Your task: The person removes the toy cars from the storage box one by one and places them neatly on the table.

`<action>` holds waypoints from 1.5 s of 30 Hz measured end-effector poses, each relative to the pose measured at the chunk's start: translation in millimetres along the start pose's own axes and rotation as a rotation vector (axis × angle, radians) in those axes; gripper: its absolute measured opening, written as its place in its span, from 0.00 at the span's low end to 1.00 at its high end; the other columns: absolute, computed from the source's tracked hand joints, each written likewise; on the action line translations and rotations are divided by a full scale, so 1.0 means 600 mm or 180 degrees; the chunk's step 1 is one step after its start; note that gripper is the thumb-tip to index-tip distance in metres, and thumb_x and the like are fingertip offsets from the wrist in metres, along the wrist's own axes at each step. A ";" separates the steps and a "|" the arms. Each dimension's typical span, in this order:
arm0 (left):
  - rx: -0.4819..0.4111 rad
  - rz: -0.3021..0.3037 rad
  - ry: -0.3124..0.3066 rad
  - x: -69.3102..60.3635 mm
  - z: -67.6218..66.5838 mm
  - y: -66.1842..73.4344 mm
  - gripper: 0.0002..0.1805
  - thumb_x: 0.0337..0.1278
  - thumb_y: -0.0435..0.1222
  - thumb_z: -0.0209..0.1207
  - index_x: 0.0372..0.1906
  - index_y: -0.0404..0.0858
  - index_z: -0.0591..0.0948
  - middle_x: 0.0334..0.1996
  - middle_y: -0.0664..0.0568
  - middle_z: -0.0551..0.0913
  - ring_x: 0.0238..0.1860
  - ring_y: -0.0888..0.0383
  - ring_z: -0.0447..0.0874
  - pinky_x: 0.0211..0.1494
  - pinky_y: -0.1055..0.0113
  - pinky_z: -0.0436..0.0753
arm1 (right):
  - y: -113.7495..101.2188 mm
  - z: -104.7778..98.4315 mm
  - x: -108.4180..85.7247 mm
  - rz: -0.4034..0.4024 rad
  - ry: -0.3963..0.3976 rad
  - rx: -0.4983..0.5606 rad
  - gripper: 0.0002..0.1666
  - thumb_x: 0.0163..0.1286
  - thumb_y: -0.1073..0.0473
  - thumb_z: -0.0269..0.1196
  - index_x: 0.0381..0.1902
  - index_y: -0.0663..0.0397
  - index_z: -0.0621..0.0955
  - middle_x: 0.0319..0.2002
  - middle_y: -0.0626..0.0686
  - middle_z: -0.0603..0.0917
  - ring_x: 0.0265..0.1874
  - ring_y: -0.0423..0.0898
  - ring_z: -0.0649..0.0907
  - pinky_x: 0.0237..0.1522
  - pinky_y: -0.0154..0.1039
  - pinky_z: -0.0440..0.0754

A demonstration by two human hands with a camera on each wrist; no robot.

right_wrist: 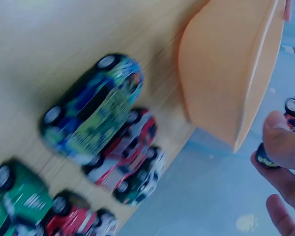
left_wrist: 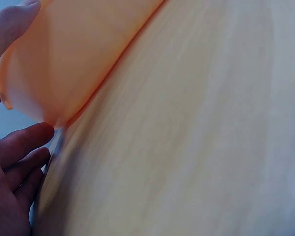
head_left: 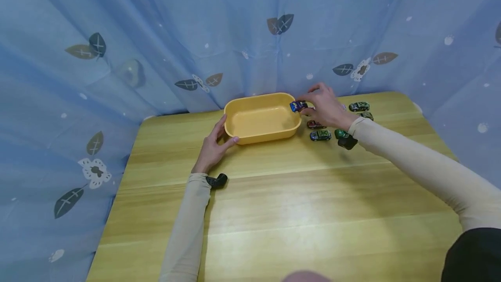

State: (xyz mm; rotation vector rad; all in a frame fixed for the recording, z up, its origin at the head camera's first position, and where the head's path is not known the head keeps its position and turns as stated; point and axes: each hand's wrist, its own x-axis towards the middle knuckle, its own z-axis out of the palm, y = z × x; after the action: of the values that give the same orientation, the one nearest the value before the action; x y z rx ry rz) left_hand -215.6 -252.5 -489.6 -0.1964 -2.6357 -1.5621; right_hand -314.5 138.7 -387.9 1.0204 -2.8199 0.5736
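An oblong yellow plastic basin sits at the table's far edge, its visible inside bare. My left hand holds the basin's left end, thumb at the front corner and fingers along the side; in the left wrist view the thumb lies against its wall. Over the basin's right rim, my right hand pinches a dark blue and purple toy car between thumb and fingers. To the right stand several more toy cars, among them a camouflage-patterned green one, a red one and a bright green one.
Two further patterned cars stand at the back right, one dark and one partly behind the right wrist. A blue leaf-print curtain hangs close behind the wooden table. Each wrist wears a black device.
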 end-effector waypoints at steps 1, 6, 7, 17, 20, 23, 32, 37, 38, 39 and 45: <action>0.0005 0.0007 -0.0005 0.000 0.000 0.001 0.48 0.68 0.54 0.69 0.84 0.70 0.55 0.79 0.42 0.71 0.79 0.45 0.69 0.83 0.42 0.65 | 0.005 -0.004 -0.006 -0.0030 0.0045 0.0020 0.25 0.71 0.58 0.74 0.65 0.51 0.85 0.53 0.59 0.90 0.68 0.64 0.70 0.69 0.74 0.62; -0.0004 0.0021 -0.0007 0.002 0.003 0.006 0.48 0.68 0.54 0.70 0.85 0.70 0.55 0.79 0.43 0.71 0.79 0.46 0.70 0.84 0.44 0.63 | 0.033 -0.021 -0.037 -0.0078 0.0168 0.0071 0.23 0.71 0.61 0.73 0.63 0.51 0.84 0.52 0.60 0.90 0.69 0.65 0.70 0.69 0.74 0.62; -0.0002 0.0022 -0.0004 0.003 0.003 0.006 0.48 0.68 0.54 0.70 0.85 0.70 0.55 0.79 0.43 0.71 0.79 0.46 0.70 0.84 0.45 0.63 | 0.038 -0.024 -0.045 -0.0070 0.0175 0.0056 0.23 0.72 0.61 0.72 0.63 0.51 0.84 0.51 0.60 0.90 0.69 0.65 0.70 0.69 0.75 0.62; 0.0024 -0.0009 0.0016 0.002 0.002 0.007 0.48 0.68 0.53 0.70 0.85 0.68 0.55 0.78 0.43 0.72 0.78 0.46 0.72 0.84 0.45 0.63 | 0.113 -0.036 -0.123 0.0010 0.0315 -0.0096 0.22 0.69 0.65 0.73 0.60 0.61 0.84 0.53 0.67 0.88 0.62 0.68 0.73 0.62 0.68 0.70; 0.0020 -0.0022 0.0005 0.000 0.004 0.004 0.48 0.68 0.54 0.69 0.85 0.69 0.55 0.78 0.43 0.72 0.79 0.46 0.70 0.84 0.44 0.62 | 0.137 -0.040 -0.146 -0.0006 0.0320 -0.0173 0.23 0.66 0.67 0.75 0.58 0.63 0.84 0.53 0.67 0.88 0.59 0.68 0.75 0.61 0.65 0.70; 0.0023 -0.0056 -0.0020 -0.003 0.008 0.003 0.48 0.67 0.55 0.69 0.84 0.72 0.54 0.79 0.43 0.71 0.79 0.46 0.69 0.84 0.43 0.61 | 0.158 -0.047 -0.172 0.0060 0.0264 -0.0274 0.23 0.66 0.67 0.75 0.58 0.63 0.85 0.53 0.68 0.87 0.58 0.69 0.76 0.62 0.65 0.69; 0.0008 -0.0008 -0.0026 0.001 0.002 0.008 0.48 0.68 0.53 0.69 0.84 0.72 0.55 0.79 0.43 0.71 0.79 0.45 0.69 0.84 0.43 0.62 | 0.206 -0.058 -0.244 0.0282 0.0211 -0.0443 0.23 0.62 0.68 0.77 0.55 0.64 0.86 0.51 0.70 0.88 0.57 0.70 0.78 0.65 0.66 0.67; 0.0037 -0.0018 0.0008 0.000 -0.001 0.006 0.48 0.69 0.52 0.69 0.84 0.72 0.54 0.78 0.44 0.72 0.79 0.45 0.69 0.83 0.45 0.65 | 0.217 -0.062 -0.265 0.0398 0.0113 -0.0461 0.25 0.60 0.67 0.78 0.56 0.62 0.87 0.51 0.70 0.88 0.56 0.70 0.77 0.62 0.65 0.68; 0.0037 -0.0024 0.0008 0.000 -0.002 0.005 0.47 0.69 0.52 0.69 0.84 0.72 0.54 0.78 0.44 0.72 0.79 0.45 0.69 0.83 0.45 0.65 | 0.218 -0.061 -0.267 0.0404 0.0089 -0.0476 0.25 0.60 0.67 0.78 0.56 0.62 0.87 0.51 0.70 0.88 0.56 0.70 0.77 0.62 0.66 0.68; 0.0043 -0.0028 0.0008 -0.001 -0.002 0.004 0.48 0.69 0.52 0.69 0.84 0.73 0.54 0.78 0.44 0.72 0.80 0.45 0.69 0.83 0.45 0.65 | 0.219 -0.061 -0.269 0.0404 0.0065 -0.0498 0.25 0.59 0.66 0.79 0.56 0.62 0.87 0.51 0.70 0.89 0.56 0.69 0.78 0.62 0.65 0.69; 0.0066 -0.0060 0.0020 -0.002 0.003 0.002 0.48 0.69 0.54 0.68 0.84 0.73 0.54 0.79 0.44 0.71 0.80 0.44 0.67 0.85 0.43 0.61 | 0.220 -0.049 -0.279 0.0513 -0.0066 -0.0645 0.27 0.57 0.60 0.81 0.55 0.58 0.88 0.50 0.69 0.89 0.55 0.69 0.77 0.54 0.65 0.73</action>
State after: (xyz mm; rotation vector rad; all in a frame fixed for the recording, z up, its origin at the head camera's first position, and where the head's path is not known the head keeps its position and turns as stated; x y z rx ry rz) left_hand -214.3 -250.7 -489.5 -0.1654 -2.6555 -1.5376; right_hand -270.0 343.2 -436.8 0.7735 -2.9218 0.2828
